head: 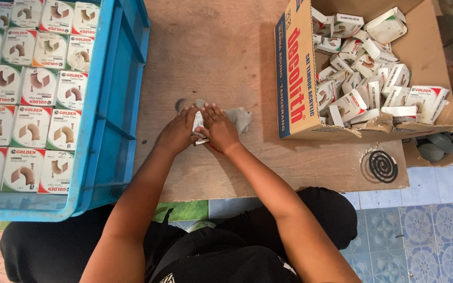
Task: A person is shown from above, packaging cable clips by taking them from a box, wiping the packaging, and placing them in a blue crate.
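Both hands, left (176, 133) and right (218, 128), press together on 1 small white box (200, 121) flat on the bench (226, 57), directly beneath them; grey clips (238, 118) lie just right.

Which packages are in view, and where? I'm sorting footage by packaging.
Small boxes: neat rows in the blue crate, left; white, red and green, curved brown picture.
Cardboard carton: right; brown, red and blue print.
Loose boxes: jumbled inside the carton; white.
Small box: under left hand and right hand.
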